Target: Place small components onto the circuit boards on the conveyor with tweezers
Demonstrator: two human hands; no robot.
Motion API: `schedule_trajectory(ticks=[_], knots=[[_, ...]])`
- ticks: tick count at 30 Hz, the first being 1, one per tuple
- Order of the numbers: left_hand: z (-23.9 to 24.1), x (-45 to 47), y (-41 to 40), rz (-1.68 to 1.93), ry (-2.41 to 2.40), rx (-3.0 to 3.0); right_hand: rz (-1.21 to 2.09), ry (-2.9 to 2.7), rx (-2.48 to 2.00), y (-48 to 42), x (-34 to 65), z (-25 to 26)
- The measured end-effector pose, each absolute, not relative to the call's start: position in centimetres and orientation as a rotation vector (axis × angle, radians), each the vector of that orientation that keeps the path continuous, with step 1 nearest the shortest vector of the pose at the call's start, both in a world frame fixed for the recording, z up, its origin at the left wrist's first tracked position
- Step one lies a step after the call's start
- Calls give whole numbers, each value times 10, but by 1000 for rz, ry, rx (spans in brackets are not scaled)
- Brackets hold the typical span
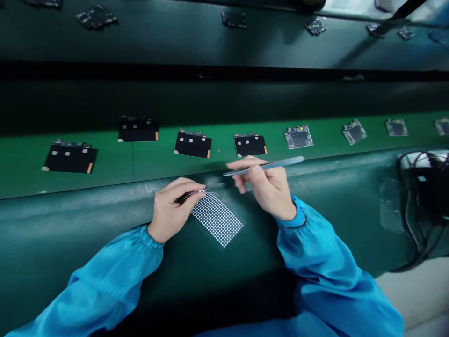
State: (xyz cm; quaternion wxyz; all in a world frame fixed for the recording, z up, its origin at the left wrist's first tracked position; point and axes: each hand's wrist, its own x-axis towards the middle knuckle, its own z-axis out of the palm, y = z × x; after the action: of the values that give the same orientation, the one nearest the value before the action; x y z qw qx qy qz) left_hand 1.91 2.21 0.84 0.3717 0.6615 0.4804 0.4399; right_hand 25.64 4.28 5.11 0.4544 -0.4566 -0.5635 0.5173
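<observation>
Nearest, two blue sleeves (115, 276) are extended over the dark green surface (336, 187). Between them, one clear sheet (217, 220) is seen, on which many small white dots are carried in close rows. Its upper left end is pinched between the thumb and fingers of the left hand (175, 203); whether its lower end is rested on the surface cannot be told. One pair of metal tweezers (264, 166) is pinched between the thumb and fingers of the right hand (264, 185), with the tips pointed left, near the sheet but apart from it. To the right, black cables (409, 215) are looped around a dark object (433, 189) that cannot be made out.

Just beyond the hands, eight boards are spaced along a brighter green strip (147, 161). Four, on the left, are black-covered boards (70, 159), each marked with three pale squares and an orange patch at one corner. Four, on the right, are bare boards (299, 136), the last of them cut off by the picture's edge. Farthest away, at least six small dark boards (96, 18) are scattered along an upper shelf (168, 40); those at the far right are blurred.
</observation>
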Motion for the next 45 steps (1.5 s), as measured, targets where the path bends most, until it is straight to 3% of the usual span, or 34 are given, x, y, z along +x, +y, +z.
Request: schedule_trajectory(ticks=[4, 10, 13, 19, 22, 28, 31, 35, 38, 45], knots=[[8, 21, 21, 1129, 1259, 1713, 1300, -1361, -1110, 56, 270, 44], [7, 23, 16, 1152, 1254, 1682, 229, -1733, -1637, 79, 313, 35], [7, 23, 15, 1154, 1270, 1686, -4, -1919, -1876, 84, 308, 29], [8, 23, 14, 1159, 1280, 1669, -24, -1927, -2167, 95, 303, 33], [9, 22, 14, 1159, 1259, 1664, -72, -1653, -2062, 104, 332, 48], [10, 21, 12, 1177, 1236, 1665, 154, -1397, -1954, 104, 359, 45], [11, 21, 13, 1161, 1251, 1667, 81, -1562, -1818, 100, 330, 30], [12, 21, 13, 1158, 1273, 1644, 382, -2106, -1394, 111, 280, 10], [13, 20, 13, 1171, 1268, 1618, 408, -2242, -1336, 122, 270, 8], [10, 20, 15, 1168, 1252, 1658, 210, -2297, -1264, 125, 292, 79]])
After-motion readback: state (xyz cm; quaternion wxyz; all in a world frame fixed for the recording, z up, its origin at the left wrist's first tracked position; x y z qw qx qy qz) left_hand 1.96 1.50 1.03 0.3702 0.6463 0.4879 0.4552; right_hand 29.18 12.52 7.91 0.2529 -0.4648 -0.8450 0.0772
